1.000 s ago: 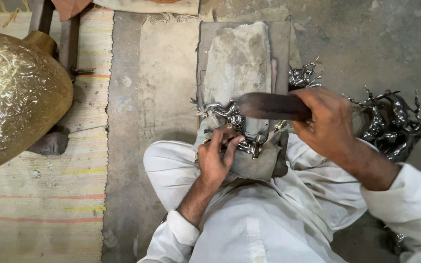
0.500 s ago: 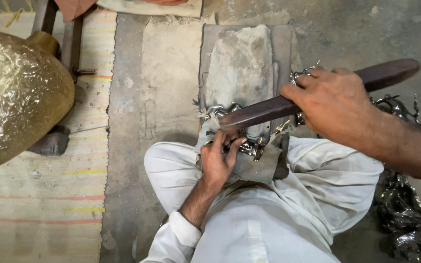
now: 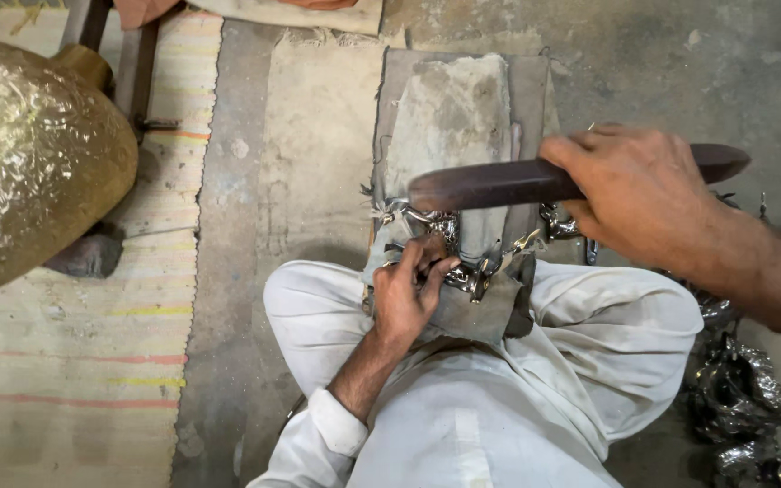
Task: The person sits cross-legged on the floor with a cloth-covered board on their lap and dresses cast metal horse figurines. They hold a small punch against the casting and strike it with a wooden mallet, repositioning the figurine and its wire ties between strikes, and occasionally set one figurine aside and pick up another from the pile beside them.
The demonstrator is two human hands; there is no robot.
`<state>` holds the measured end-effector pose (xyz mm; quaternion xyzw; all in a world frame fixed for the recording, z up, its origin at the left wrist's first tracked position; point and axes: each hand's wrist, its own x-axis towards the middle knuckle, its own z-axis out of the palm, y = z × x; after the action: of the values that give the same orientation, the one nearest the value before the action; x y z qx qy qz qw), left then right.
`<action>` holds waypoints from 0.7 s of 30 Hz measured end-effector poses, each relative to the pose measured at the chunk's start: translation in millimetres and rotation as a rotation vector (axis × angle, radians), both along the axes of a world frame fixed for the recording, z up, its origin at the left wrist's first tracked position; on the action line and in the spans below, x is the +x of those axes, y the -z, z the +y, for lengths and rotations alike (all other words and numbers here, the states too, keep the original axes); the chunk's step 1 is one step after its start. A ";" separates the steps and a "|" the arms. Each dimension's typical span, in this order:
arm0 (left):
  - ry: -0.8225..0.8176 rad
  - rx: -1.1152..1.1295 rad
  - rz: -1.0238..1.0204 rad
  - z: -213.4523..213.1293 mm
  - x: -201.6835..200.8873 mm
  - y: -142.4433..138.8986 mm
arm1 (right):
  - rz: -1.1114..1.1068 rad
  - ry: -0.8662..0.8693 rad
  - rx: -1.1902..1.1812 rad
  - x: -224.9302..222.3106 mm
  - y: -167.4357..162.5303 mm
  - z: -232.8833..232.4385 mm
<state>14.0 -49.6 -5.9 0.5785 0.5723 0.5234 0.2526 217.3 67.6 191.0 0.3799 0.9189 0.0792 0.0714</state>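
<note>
While left hand (image 3: 406, 298) pins shiny metal piece (image 3: 463, 271), right hand (image 3: 635, 190) grips dark wooden club (image 3: 499, 183)

Brass pot (image 3: 33, 163) left, metal pile (image 3: 743, 389) right

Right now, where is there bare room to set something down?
Free: the grey floor strip between the striped mat and the stone block. Crowded: the block's near end, under the left hand, metal piece and wooden mallet.
</note>
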 end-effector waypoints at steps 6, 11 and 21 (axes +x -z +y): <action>0.006 0.053 -0.008 0.8 0.1 -2.4 | -0.108 0.046 0.003 3.7 3.4 -0.2; 0.018 -0.003 0.038 1.3 -0.6 -3.5 | 0.059 0.021 0.015 11.2 6.6 -5.8; 0.059 0.174 0.037 -3.9 -1.8 3.6 | 0.359 0.040 0.057 28.7 9.7 -14.9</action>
<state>12.2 -53.5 -9.4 0.6245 0.5119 0.5527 0.2062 246.0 52.8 181.3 0.4081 0.9064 0.0344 -0.1030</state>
